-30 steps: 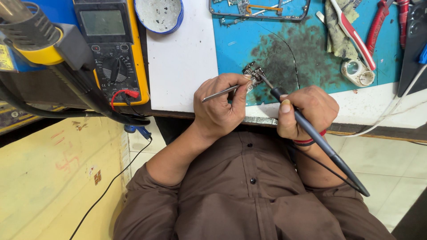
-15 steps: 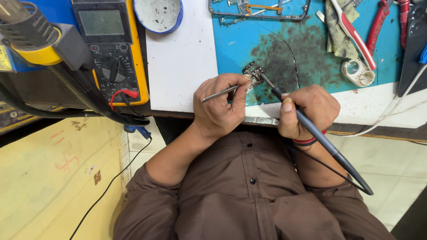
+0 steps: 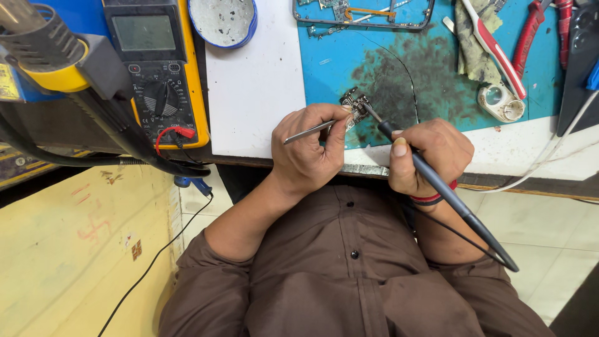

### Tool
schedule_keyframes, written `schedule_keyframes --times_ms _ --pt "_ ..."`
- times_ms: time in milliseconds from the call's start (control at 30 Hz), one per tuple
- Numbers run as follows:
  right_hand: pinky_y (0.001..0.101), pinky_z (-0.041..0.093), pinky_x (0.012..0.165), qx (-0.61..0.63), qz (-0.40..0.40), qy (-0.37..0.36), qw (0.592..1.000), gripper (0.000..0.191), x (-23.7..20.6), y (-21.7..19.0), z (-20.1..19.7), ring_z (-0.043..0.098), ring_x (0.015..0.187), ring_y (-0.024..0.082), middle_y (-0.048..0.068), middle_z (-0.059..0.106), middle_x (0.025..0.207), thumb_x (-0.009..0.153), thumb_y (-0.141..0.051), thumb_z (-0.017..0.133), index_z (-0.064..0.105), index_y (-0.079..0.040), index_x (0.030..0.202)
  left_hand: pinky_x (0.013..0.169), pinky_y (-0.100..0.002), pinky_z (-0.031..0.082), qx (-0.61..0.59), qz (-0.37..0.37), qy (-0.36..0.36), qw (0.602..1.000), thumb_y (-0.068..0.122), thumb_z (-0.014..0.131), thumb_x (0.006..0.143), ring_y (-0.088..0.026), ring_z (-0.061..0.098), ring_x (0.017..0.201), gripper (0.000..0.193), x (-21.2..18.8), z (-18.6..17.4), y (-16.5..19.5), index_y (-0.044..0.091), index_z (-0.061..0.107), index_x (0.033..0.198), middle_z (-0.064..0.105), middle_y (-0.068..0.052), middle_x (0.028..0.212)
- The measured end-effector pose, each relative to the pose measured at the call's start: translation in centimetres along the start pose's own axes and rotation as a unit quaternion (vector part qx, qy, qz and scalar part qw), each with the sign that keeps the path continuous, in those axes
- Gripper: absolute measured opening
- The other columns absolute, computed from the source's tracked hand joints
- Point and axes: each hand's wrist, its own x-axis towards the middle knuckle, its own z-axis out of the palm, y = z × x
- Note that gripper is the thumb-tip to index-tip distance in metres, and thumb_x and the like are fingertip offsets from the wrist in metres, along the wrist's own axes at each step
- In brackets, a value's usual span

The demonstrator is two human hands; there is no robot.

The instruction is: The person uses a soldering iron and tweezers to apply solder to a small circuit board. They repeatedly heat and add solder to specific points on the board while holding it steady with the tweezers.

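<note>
Holding a small circuit board (image 3: 354,106) over the blue work mat (image 3: 324,68), the left hand (image 3: 309,153) has its fingers closed around thin metal tweezers (image 3: 310,131), and the thumb presses from the side. The tips of the tweezers meet the board at its lower left edge, so the board sits just above the dark stained patch of the mat, near the mat's lower border. The right hand (image 3: 427,156) is just to the right of the board. Its fingers are clamped on the grey handle of a soldering iron (image 3: 437,187), thumb on top, like holding a pen. The metal tip of the iron touches the board from the right side, and the handle runs away from the mat down to the lower right, where a black cable leaves it. A red band sits on the right wrist.

Left of the mat lies a white sheet (image 3: 253,87), and further left from it a yellow multimeter (image 3: 159,68) with a red plug. Above the white sheet, beside the mat's upper left corner, stands a round blue tin (image 3: 223,22). On the upper edge of the mat rests an opened phone frame (image 3: 362,14). On the right part of the mat lie a toothbrush with red handle (image 3: 493,47) and a small white round container (image 3: 499,101).
</note>
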Motion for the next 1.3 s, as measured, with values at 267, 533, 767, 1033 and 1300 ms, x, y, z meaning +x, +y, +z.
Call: schedule_keyframes --times_ms 267,533,767,1033,1300 --pt "0.0358 0.051 0.064 -0.002 0.012 -0.004 1.000 0.013 0.0 0.0 0.0 0.066 0.067 0.027 0.011 0.069 0.085 0.103 -0.013 0.065 0.060 -0.004 0.095 0.071 -0.034 0.053 0.002 0.000 0.002 1.000 0.007 0.074 0.097 -0.022 0.070 0.076 0.012 0.1 0.0 0.1 0.008 0.064 0.104 0.073 -0.004 0.094" --pt "0.0347 0.050 0.066 0.005 0.039 0.028 0.999 0.012 -0.5 0.3 0.1 0.066 0.071 0.027 0.014 0.070 0.091 0.106 -0.015 0.064 0.064 -0.003 0.107 0.070 -0.033 0.054 -0.011 -0.012 -0.004 1.000 0.006 0.074 0.097 -0.021 0.069 0.071 0.011 0.1 -0.1 0.0 0.006 0.065 0.103 0.074 -0.005 0.092" --pt "0.0363 0.054 0.071 -0.025 -0.002 0.044 0.999 0.017 1.0 -0.1 0.9 0.070 0.080 0.029 0.013 0.073 0.098 0.109 -0.008 0.067 0.063 -0.004 0.125 0.080 -0.024 0.058 -0.163 -0.054 0.060 0.983 0.010 0.068 0.106 -0.015 0.073 0.092 0.019 -1.0 0.6 -1.0 0.002 0.055 0.115 0.074 -0.015 0.111" --pt "0.0477 0.043 0.095 -0.167 0.009 -0.090 0.982 0.071 3.6 -2.6 2.6 0.057 0.109 0.038 0.019 0.062 0.116 0.086 -0.041 0.088 0.057 -0.004 0.138 0.086 -0.026 0.056 -0.363 -0.098 0.121 0.919 0.008 0.066 0.107 -0.013 0.066 0.099 0.021 -0.9 0.8 -2.3 0.000 0.052 0.120 0.069 -0.015 0.120" --pt "0.0490 0.042 0.104 -0.106 -0.036 -0.080 0.991 0.061 3.9 -2.0 2.5 0.059 0.117 0.037 0.017 0.064 0.124 0.089 -0.023 0.082 0.055 -0.003 0.140 0.095 -0.027 0.059 -0.119 -0.017 0.165 0.979 0.003 0.070 0.108 -0.015 0.071 0.107 0.022 1.1 -2.4 -3.6 -0.007 0.064 0.126 0.073 -0.013 0.121"
